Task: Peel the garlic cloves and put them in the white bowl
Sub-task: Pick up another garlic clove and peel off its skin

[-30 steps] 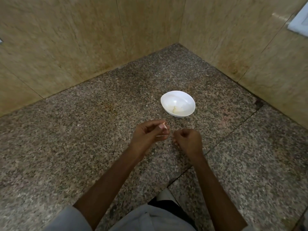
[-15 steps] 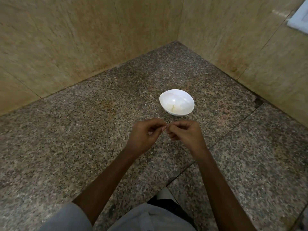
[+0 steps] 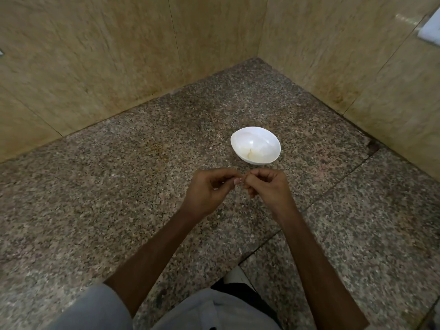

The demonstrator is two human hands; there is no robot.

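Note:
A white bowl sits on the speckled granite counter, with a pale peeled clove lying inside it. Just in front of the bowl, my left hand and my right hand meet fingertip to fingertip. Between them they pinch a small garlic clove, of which only a pale sliver shows; the rest is hidden by my fingers. Both hands are held above the counter, a short way short of the bowl's near rim.
Beige stone walls close off the counter on the left and the right and meet in a corner behind the bowl. A seam in the granite runs diagonally under my right forearm. My grey clothing fills the bottom edge.
My right hand has come up from the counter and closed in on my left hand, so both now pinch the clove together. The bowl has not moved.

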